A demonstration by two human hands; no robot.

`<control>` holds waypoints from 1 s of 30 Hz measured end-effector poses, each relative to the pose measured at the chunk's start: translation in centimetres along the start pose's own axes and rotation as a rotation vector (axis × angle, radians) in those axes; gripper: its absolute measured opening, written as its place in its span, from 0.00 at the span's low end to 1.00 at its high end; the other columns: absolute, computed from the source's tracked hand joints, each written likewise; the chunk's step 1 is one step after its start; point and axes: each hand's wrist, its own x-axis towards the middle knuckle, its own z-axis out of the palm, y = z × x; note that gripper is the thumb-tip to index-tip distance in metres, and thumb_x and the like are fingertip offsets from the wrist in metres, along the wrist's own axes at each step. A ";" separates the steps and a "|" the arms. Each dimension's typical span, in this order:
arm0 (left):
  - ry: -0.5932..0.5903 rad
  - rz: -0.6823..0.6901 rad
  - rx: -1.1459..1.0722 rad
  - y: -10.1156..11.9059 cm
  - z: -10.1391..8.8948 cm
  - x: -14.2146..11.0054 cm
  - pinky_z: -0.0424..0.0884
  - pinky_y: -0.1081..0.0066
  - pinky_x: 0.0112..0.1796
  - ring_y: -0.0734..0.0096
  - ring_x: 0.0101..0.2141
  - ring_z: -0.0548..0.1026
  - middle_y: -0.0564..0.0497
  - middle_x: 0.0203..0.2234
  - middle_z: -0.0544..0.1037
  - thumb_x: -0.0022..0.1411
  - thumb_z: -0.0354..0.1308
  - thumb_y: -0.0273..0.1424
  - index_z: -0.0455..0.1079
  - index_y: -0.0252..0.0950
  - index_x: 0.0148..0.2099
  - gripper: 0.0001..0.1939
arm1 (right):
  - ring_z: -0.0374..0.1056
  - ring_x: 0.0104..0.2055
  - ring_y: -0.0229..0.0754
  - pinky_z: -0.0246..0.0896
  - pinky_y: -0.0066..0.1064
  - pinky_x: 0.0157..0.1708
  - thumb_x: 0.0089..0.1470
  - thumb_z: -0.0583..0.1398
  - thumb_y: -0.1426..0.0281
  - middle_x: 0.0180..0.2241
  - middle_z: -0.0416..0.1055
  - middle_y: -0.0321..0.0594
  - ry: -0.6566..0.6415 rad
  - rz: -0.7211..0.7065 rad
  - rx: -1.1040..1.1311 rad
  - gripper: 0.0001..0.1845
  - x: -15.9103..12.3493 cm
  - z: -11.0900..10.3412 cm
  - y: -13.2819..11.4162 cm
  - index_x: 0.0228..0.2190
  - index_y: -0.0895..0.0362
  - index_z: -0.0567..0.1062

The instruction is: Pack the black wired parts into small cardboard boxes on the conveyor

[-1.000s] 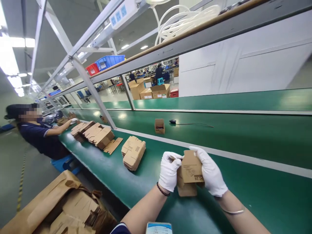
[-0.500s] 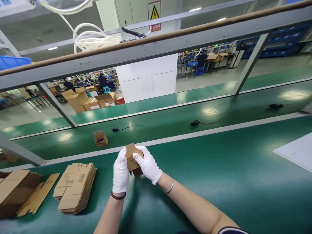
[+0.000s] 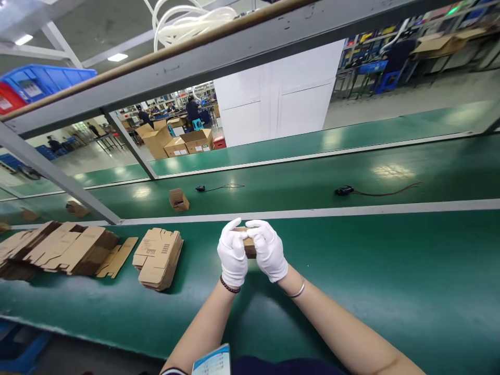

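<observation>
Between my two white-gloved hands is a small brown cardboard box (image 3: pixel 250 249), held just above the green table. My left hand (image 3: pixel 233 253) grips its left side, while my right hand (image 3: pixel 269 250) closes round the right side with fingertips at the top. Both gloves cover much of the box, so its flaps are mostly hidden. To the left lies a stack of flattened cardboard boxes (image 3: pixel 158 259).
More folded cardboard (image 3: pixel 80 247) lies farther left. Beyond a pale rail, the green belt (image 3: pixel 281 190) carries an open small box (image 3: pixel 178 200) and black corded devices (image 3: pixel 344 190). A metal frame post (image 3: pixel 58 177) stands at left, below blue bins (image 3: pixel 50 82).
The box has turned in my hands, and its broad printed face no longer shows. My fingers have shifted to its top. The whole view has swung, showing more of the table's left.
</observation>
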 end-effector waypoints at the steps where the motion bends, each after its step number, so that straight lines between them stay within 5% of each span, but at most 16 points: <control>1: 0.006 0.021 -0.008 -0.1 -0.1 -0.1 0.69 0.61 0.47 0.63 0.44 0.74 0.42 0.44 0.74 0.65 0.42 0.38 0.70 0.35 0.30 0.21 | 0.68 0.43 0.43 0.64 0.40 0.45 0.59 0.48 0.64 0.40 0.69 0.45 0.009 -0.008 0.006 0.15 -0.1 0.0 0.1 0.28 0.55 0.70; 3: -0.017 0.081 -0.025 -0.4 -0.2 -0.2 0.69 0.60 0.47 0.63 0.44 0.74 0.42 0.44 0.74 0.66 0.42 0.39 0.69 0.35 0.30 0.20 | 0.68 0.42 0.43 0.65 0.40 0.45 0.59 0.49 0.62 0.41 0.69 0.44 0.015 -0.011 0.032 0.14 -0.2 0.0 0.2 0.29 0.55 0.69; 6: -0.068 0.194 -0.054 -1.0 -0.6 -0.1 0.70 0.60 0.46 0.60 0.48 0.71 0.40 0.52 0.68 0.60 0.53 0.44 0.68 0.36 0.43 0.17 | 0.65 0.49 0.46 0.62 0.44 0.49 0.59 0.50 0.57 0.48 0.66 0.47 0.063 0.036 0.106 0.16 -0.2 0.2 0.2 0.41 0.54 0.68; 9: 0.069 0.253 0.010 -1.6 -0.9 0.1 0.68 0.57 0.50 0.56 0.54 0.66 0.37 0.58 0.58 0.55 0.58 0.48 0.58 0.39 0.58 0.32 | 0.62 0.53 0.48 0.64 0.43 0.47 0.56 0.53 0.53 0.53 0.61 0.49 0.143 0.266 0.259 0.25 0.0 0.6 0.1 0.51 0.54 0.61; 13: 0.299 0.227 0.120 -2.2 -1.0 -0.1 0.63 0.57 0.54 0.56 0.56 0.63 0.36 0.59 0.56 0.60 0.51 0.48 0.50 0.40 0.63 0.33 | 0.67 0.47 0.46 0.68 0.33 0.31 0.57 0.50 0.51 0.48 0.67 0.46 -0.219 0.704 0.753 0.24 0.7 0.9 -0.7 0.49 0.51 0.63; 15: 0.290 0.195 0.164 -2.5 -0.9 -0.5 0.60 0.57 0.55 0.56 0.58 0.61 0.37 0.59 0.57 0.63 0.48 0.46 0.51 0.39 0.63 0.31 | 0.67 0.47 0.44 0.67 0.31 0.30 0.56 0.52 0.52 0.48 0.68 0.42 -0.362 0.758 0.980 0.24 1.2 0.9 -1.3 0.52 0.47 0.61; 18: 0.177 0.115 0.154 -3.2 -0.6 -1.4 0.59 0.58 0.56 0.57 0.58 0.61 0.38 0.58 0.60 0.66 0.42 0.43 0.52 0.38 0.64 0.27 | 0.67 0.46 0.41 0.67 0.28 0.31 0.53 0.58 0.57 0.50 0.67 0.38 -0.367 0.753 1.077 0.26 1.5 0.8 -1.9 0.53 0.45 0.61; 25: 0.084 0.110 0.116 -5.2 0.2 -3.7 0.56 0.58 0.58 0.58 0.61 0.55 0.41 0.63 0.51 0.67 0.39 0.41 0.45 0.42 0.66 0.28 | 0.69 0.33 0.38 0.65 0.29 0.31 0.48 0.63 0.63 0.43 0.72 0.44 -0.504 0.749 0.722 0.23 1.3 0.4 -1.1 0.45 0.58 0.69; 30: -0.042 0.027 0.235 -6.2 -0.1 -3.0 0.53 0.53 0.59 0.54 0.62 0.54 0.37 0.63 0.52 0.64 0.47 0.40 0.36 0.37 0.68 0.36 | 0.70 0.36 0.44 0.65 0.34 0.36 0.51 0.57 0.67 0.39 0.74 0.43 -0.642 0.529 0.021 0.16 2.5 -0.8 -0.1 0.42 0.57 0.74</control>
